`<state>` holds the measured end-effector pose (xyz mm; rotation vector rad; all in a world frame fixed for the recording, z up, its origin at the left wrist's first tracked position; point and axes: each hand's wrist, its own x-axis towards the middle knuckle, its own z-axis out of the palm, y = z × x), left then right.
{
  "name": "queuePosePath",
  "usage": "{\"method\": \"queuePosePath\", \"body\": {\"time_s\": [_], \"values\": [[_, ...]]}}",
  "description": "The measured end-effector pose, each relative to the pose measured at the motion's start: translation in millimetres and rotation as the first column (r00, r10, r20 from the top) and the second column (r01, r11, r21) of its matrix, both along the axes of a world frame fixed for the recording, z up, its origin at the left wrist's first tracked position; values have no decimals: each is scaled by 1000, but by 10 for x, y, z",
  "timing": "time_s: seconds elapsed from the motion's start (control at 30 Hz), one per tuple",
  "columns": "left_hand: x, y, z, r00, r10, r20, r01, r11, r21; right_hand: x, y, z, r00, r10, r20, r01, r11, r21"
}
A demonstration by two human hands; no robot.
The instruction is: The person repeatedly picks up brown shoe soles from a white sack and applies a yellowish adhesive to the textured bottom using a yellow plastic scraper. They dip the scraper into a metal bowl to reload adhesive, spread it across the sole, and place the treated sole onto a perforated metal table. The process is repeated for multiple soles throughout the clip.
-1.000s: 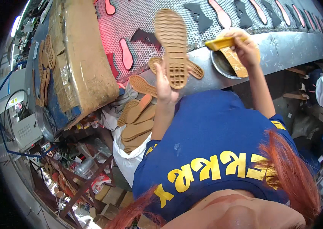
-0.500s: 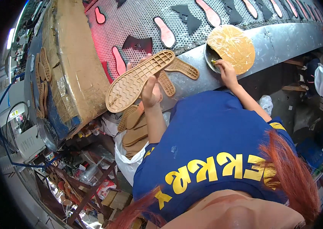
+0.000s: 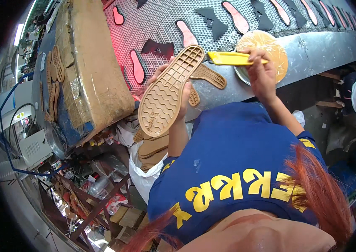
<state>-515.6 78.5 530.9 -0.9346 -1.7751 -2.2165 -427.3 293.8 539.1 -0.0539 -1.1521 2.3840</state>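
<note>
My left hand (image 3: 183,105) grips a tan shoe sole (image 3: 165,96) from beneath. Its thumb lies along the right edge, and its fingertips show at the left edge. The sole is tilted, with its grid-patterned end up and away from me and its wavy tread facing me. In my right hand (image 3: 262,77) is a yellow utility knife (image 3: 230,58), pinched near its right end. Its dark tip points left, close beside the sole's upper end; I cannot tell if they touch. Behind lie two more soles, one (image 3: 211,76) on the metal ledge and another (image 3: 194,97) partly hidden by my left hand.
A round pot (image 3: 241,75) with an orange-tan cover (image 3: 270,52) stands on the metal ledge (image 3: 312,52). Beyond is a mesh belt (image 3: 165,29) carrying pink insoles and black pieces. At left is a taped cardboard sheet (image 3: 98,63); below, a white bag (image 3: 140,172) holds soles.
My right hand has come up from the pot, and the yellow knife now shows beside the sole. My left hand has turned the sole more upright and shifted it slightly right.
</note>
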Motion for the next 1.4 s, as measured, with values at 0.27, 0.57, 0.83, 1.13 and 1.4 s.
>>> {"method": "queuePosePath", "body": {"time_s": [0.27, 0.57, 0.83, 1.13, 1.4], "values": [[70, 50, 431, 993, 5, -120, -61, 881, -469, -208, -159, 208, 953, -260, -157, 287, 598, 749], [69, 179, 466, 987, 90, -133, -147, 834, -532, -215, -362, 366, 956, -183, -228, 289, 478, 829], [-113, 188, 464, 757, -394, 521, 220, 905, 364, -272, -633, 582, 937, -50, -347, 330, 459, 825], [-23, 331, 156, 792, -460, 402, 229, 834, 503, -226, -706, 756, 922, 20, -386, 330, 481, 812], [-27, 356, -86, 597, -722, 350, 334, 620, 709, -241, -689, 739, 908, 90, -408, 331, 443, 833]]}}
